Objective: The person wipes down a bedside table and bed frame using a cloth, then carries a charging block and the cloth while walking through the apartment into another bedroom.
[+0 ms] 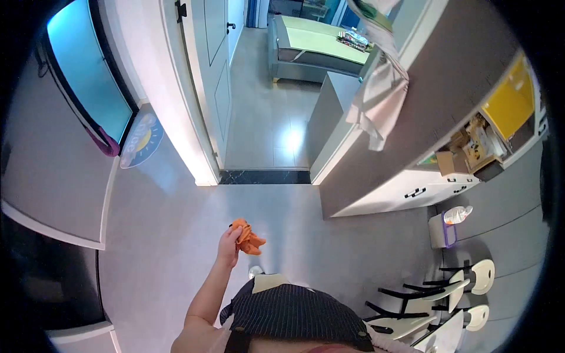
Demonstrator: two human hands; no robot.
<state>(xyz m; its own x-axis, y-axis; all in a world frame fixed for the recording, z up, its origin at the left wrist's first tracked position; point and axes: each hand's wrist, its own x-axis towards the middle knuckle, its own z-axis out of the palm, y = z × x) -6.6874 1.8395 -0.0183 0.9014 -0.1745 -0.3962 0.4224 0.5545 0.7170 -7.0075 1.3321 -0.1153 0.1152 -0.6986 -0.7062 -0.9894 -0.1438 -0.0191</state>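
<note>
My left hand (228, 246) is closed around a crumpled orange cloth (249, 240), held out in front of my body above the grey floor. Part of the cloth hangs loose to the right of my fingers. No part of my right hand shows in the view. Below, a dark striped apron (288, 312) covers my front, and the tip of a white shoe (255, 271) peeks out beside it.
Ahead, an open door (209, 65) leads over a dark threshold (265, 177) to a room with a bed (318, 44). Fabric (381, 100) hangs by the door frame. At right are a shelf cabinet (406, 191), a bin (438, 230) and chairs (453, 294). A mat (143, 141) lies left.
</note>
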